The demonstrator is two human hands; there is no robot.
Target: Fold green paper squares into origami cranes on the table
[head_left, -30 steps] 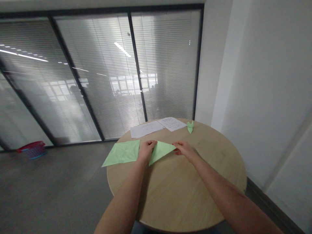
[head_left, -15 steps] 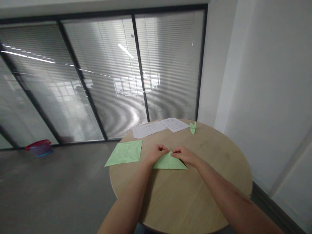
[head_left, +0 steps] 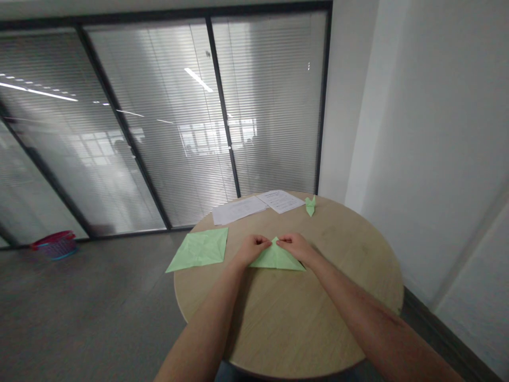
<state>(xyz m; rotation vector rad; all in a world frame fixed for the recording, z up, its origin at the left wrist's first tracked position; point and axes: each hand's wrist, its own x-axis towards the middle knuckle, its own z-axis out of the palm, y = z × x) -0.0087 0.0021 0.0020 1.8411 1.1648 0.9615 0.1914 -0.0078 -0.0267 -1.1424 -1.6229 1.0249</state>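
A sheet of green paper [head_left: 277, 258], folded into a triangle, lies on the round wooden table with its long edge toward me and its tip pointing away. My left hand [head_left: 254, 248] pinches its left sloping edge close to the tip. On the other side, my right hand [head_left: 296, 247] pinches the right edge near the same tip, thumb and fingers closed. The paper's left and right upper parts are partly covered by my hands.
To the left, a creased green sheet [head_left: 201, 248] overhangs the table's edge. Printed white papers [head_left: 280, 201] and a small folded green paper figure [head_left: 310, 206] lie at the back of the table [head_left: 302, 323]. A red and blue basket [head_left: 55, 245] stands on the floor.
The tip of the folded paper now shows between my fingers, where it was more covered before. My hands have shifted slightly at the tip. The whole view has moved a little.
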